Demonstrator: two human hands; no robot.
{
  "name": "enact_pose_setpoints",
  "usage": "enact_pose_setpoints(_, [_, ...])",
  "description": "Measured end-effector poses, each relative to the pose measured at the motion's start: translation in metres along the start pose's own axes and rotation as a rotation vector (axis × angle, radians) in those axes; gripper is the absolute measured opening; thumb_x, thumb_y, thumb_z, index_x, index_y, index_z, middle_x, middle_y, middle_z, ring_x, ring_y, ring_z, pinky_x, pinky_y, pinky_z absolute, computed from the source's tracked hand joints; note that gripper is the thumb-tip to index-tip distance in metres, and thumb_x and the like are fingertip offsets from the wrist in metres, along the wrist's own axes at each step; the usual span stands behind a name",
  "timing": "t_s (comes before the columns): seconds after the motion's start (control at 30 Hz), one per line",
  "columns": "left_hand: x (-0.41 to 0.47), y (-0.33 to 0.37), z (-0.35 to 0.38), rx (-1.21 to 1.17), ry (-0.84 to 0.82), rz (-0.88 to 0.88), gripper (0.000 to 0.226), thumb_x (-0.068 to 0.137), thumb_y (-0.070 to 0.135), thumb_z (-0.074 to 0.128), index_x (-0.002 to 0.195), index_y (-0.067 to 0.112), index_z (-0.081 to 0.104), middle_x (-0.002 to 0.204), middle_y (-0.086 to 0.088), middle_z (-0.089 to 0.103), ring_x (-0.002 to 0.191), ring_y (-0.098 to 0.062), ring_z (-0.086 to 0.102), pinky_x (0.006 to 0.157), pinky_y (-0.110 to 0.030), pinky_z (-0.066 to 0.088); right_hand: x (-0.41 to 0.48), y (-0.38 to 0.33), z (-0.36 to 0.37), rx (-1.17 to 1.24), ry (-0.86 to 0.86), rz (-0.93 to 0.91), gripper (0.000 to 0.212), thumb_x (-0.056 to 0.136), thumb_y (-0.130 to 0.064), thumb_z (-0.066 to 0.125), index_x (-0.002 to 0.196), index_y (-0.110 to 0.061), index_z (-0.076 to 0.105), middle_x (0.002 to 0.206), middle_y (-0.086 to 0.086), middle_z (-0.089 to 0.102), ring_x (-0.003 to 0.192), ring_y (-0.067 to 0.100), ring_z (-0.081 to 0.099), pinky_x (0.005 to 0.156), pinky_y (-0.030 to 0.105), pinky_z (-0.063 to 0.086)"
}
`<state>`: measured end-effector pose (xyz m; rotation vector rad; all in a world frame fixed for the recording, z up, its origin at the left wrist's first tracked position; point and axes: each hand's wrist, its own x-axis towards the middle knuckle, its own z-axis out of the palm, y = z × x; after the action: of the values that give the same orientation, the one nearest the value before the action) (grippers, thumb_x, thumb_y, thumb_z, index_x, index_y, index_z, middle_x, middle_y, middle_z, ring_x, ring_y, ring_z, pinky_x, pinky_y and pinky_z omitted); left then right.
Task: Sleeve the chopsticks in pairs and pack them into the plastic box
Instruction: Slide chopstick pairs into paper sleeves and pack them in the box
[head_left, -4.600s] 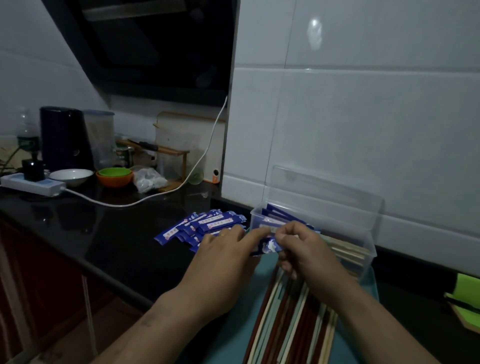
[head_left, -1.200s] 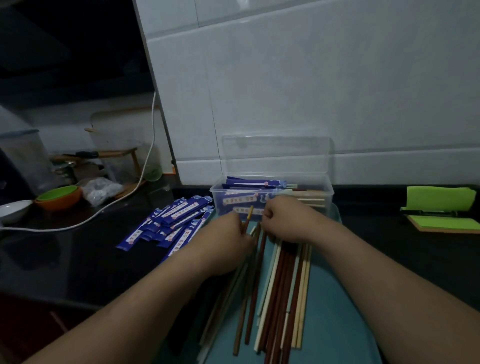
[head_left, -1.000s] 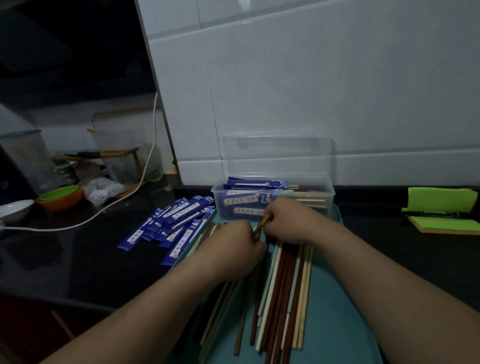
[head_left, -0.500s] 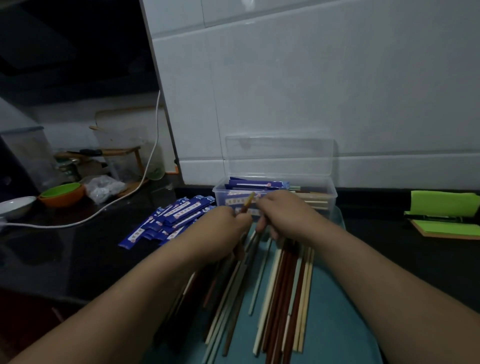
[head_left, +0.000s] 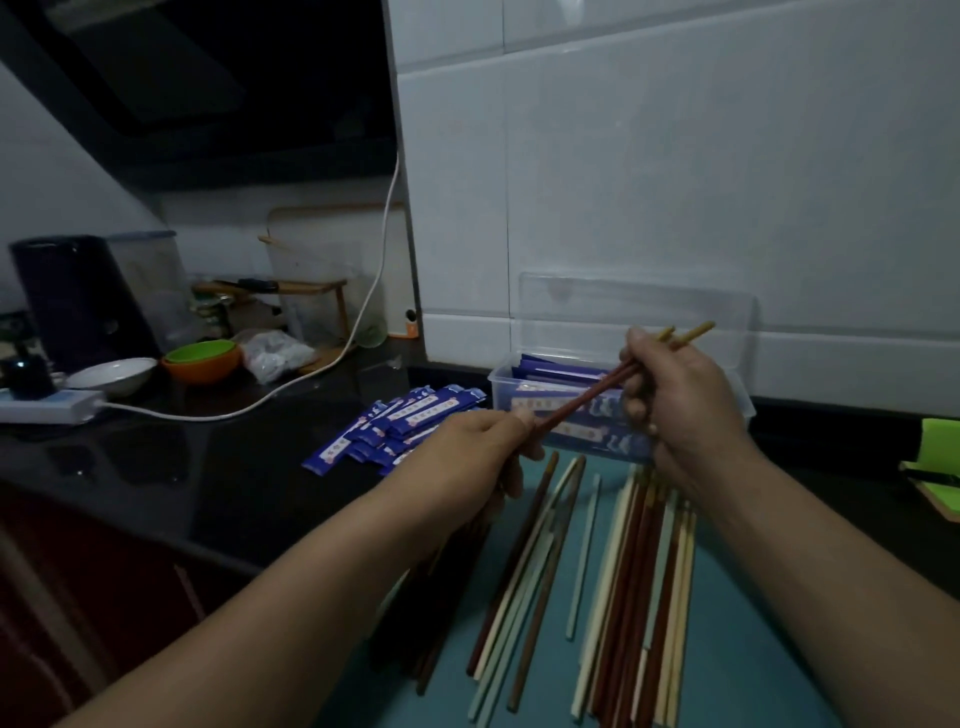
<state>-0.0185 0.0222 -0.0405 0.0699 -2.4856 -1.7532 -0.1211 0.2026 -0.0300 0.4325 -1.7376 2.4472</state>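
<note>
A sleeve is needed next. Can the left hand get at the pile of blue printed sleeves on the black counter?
Probably yes: the blue printed sleeves lie uncovered just beyond the left hand, but it pinches two reddish-brown chopsticks.

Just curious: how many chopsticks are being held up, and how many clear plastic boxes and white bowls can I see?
Held chopsticks: 2
Plastic box: 1
White bowl: 1
Total: 4

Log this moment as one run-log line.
stage: pair unsleeved | left hand: pinches brown chopsticks | right hand: grips same chopsticks | blue sleeves: piled left of plastic box
</note>
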Motion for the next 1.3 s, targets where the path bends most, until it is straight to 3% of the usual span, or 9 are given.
enact_pose_setpoints(0.13, [0.001,-0.004,0.006,-0.176,0.158,-0.068,0.043,0.111,0.040,0.043,0.092,0.010,0.067,0.069,-0.006,0.064,0.053,-0.014,0.048,0.045,-0.022,0.038,-0.011,0.007,0.010,-0.045,-0.128,-0.001,0.022,0.107,-0.027,0.056,0.088,-0.015,0.056,0.060,0.002,0.055,0.045,0.014,0.047,0.041,0.024,0.034])
enact_pose_setpoints(0.27, [0.004,-0.004,0.008,-0.185,0.129,-0.046,0.045,0.109,0.046,0.046,0.095,0.011,0.070,0.072,-0.004,0.068,0.056,-0.015,0.050,0.050,-0.025,0.039,-0.015,0.009,0.013,-0.061,-0.153,-0.028,0.019,0.106,-0.027,0.057,0.091,-0.016,0.055,0.064,0.003,0.056,0.050,0.017,0.049,0.048,0.030,0.037])
enact_pose_setpoints(0.37, [0.004,-0.009,0.009,0.029,0.122,0.062,0.048,0.107,0.050,0.049,0.092,0.013,0.074,0.056,0.006,0.052,0.049,-0.008,0.041,0.045,-0.020,0.034,-0.014,0.007,0.010,-0.078,-0.163,-0.048,0.019,0.106,-0.028,0.056,0.091,-0.016,0.055,0.064,0.004,0.053,0.049,0.017,0.049,0.046,0.029,0.037])
enact_pose_setpoints(0.47, [0.006,-0.010,0.013,-0.003,0.083,0.135,0.046,0.109,0.045,0.047,0.088,0.013,0.072,0.054,0.006,0.043,0.047,-0.008,0.034,0.044,-0.024,0.029,-0.020,0.011,0.013,-0.147,-0.329,0.021,0.026,0.108,-0.032,0.052,0.088,-0.015,0.057,0.064,0.005,0.055,0.050,0.019,0.048,0.046,0.028,0.035])
enact_pose_setpoints(0.57, [0.012,-0.007,0.004,0.114,0.133,0.164,0.041,0.110,0.040,0.047,0.090,0.014,0.071,0.062,0.005,0.060,0.054,-0.012,0.053,0.054,-0.031,0.042,-0.021,0.013,0.015,-0.190,-0.336,0.019,0.031,0.109,-0.034,0.048,0.090,-0.012,0.059,0.064,0.006,0.057,0.050,0.019,0.051,0.048,0.030,0.036])
enact_pose_setpoints(0.63, [0.022,-0.007,-0.019,0.217,0.282,0.161,0.030,0.109,0.035,0.051,0.096,0.015,0.071,0.083,-0.003,0.071,0.080,-0.022,0.068,0.075,-0.041,0.054,-0.015,0.014,0.012,-0.167,-0.230,0.002,0.030,0.108,-0.035,0.051,0.090,-0.013,0.060,0.063,0.004,0.057,0.050,0.019,0.053,0.051,0.031,0.038])
enact_pose_setpoints(0.73, [0.039,-0.018,-0.063,0.443,0.467,0.091,0.014,0.102,0.027,0.061,0.095,0.020,0.070,0.090,-0.002,0.072,0.089,-0.025,0.069,0.084,-0.042,0.057,-0.007,0.017,0.005,-0.197,-0.148,0.008,0.031,0.108,-0.038,0.052,0.091,-0.013,0.061,0.063,0.003,0.059,0.051,0.018,0.054,0.053,0.033,0.040])
enact_pose_setpoints(0.97, [0.049,-0.046,-0.072,0.941,0.174,-0.137,0.025,0.092,0.043,0.069,0.085,0.019,0.072,0.082,0.003,0.074,0.083,-0.016,0.070,0.083,-0.036,0.058,-0.015,0.020,0.011,-0.304,-0.203,0.033,0.039,0.109,-0.038,0.048,0.090,-0.007,0.064,0.063,0.006,0.058,0.050,0.019,0.054,0.046,0.028,0.040])
enact_pose_setpoints(1.3, [0.065,-0.048,-0.074,0.974,0.126,-0.266,0.023,0.095,0.038,0.068,0.087,0.017,0.075,0.082,0.000,0.073,0.080,-0.016,0.069,0.076,-0.034,0.056,-0.020,0.017,0.011,-0.340,-0.228,0.054,0.039,0.109,-0.039,0.047,0.096,-0.006,0.065,0.066,0.005,0.061,0.053,0.018,0.055,0.048,0.025,0.044])
